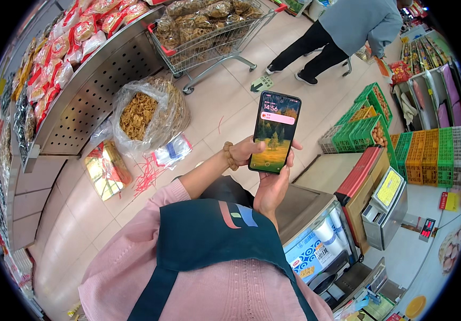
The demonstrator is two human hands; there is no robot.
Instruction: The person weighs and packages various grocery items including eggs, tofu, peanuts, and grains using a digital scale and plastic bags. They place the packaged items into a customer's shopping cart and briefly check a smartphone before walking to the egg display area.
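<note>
A smartphone with a lit lock screen is held upright in front of my chest. My left hand, with a beaded bracelet at its wrist, grips the phone's left side, its thumb over the edge of the screen. From below, my right hand supports the phone's lower end and right edge with its fingers. On the tiled floor to the left stands an open clear plastic bag of dried brown flakes. Beside it lie thin red ties, a stack of plastic bags and a gold and red package.
A perforated metal display shelf of packaged goods runs along the left. Ahead is a loaded shopping cart; a person stands beyond it. Green egg crates, a wooden cabinet and a boxy metal device stand at the right.
</note>
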